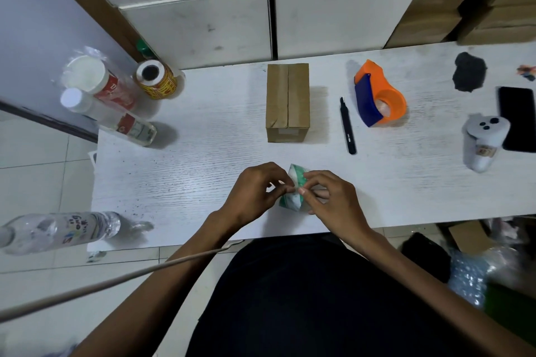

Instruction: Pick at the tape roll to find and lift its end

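Observation:
Near the front edge of the white table (179,177), both hands meet over a small green-and-white packet (294,187). My left hand (255,191) pinches the packet's left side with thumb and fingertips. My right hand (330,197) pinches its right side, thumb on top. Most of the packet is hidden between the fingers. A closed brown cardboard box (287,103) stands on the table a short way beyond the hands.
A black pen-like knife (347,126) and an orange-blue tape dispenser (378,94) lie right of the box. Further right are a white controller (483,140), a black phone (517,119) and a dark cloth (469,72). Jars, a label roll (155,78) and bottles stand left.

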Tool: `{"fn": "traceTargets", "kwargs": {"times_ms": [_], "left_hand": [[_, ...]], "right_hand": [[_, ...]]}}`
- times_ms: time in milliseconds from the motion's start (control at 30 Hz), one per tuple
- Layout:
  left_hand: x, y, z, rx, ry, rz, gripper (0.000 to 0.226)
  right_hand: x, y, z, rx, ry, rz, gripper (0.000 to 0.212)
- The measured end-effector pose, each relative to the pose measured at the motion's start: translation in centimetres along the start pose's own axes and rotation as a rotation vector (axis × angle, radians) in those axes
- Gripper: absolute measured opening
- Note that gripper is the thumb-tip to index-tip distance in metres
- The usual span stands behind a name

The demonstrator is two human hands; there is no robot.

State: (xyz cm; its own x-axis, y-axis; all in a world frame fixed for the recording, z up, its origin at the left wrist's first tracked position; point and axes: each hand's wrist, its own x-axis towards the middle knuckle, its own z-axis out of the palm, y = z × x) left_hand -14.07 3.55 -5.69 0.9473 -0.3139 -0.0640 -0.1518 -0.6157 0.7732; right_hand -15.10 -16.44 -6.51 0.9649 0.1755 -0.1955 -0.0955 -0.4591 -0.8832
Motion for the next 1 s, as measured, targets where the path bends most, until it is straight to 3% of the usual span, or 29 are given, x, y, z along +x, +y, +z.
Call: {"fn": "traceTargets", "kwargs": {"times_ms": [200,467,1000], "left_hand": [[-0.1,-0.1,-0.3,-0.031,-0.03,-0.067,0.008],[0.0,0.2,0.1,-0.161,0.05,-0.196,0.007],[1.1,0.3,-0.2,-0.268,-0.055,-0.404,0.013]], "right_hand": [[-0.1,0.1,0.3,0.012,0.055,0.011,0.005],[-0.4,-0.1,0.5,0.065,0.059,0.067,0.006],[-0.2,-0.5,0.8,0.174,0.135,0.249,0.016]]}}
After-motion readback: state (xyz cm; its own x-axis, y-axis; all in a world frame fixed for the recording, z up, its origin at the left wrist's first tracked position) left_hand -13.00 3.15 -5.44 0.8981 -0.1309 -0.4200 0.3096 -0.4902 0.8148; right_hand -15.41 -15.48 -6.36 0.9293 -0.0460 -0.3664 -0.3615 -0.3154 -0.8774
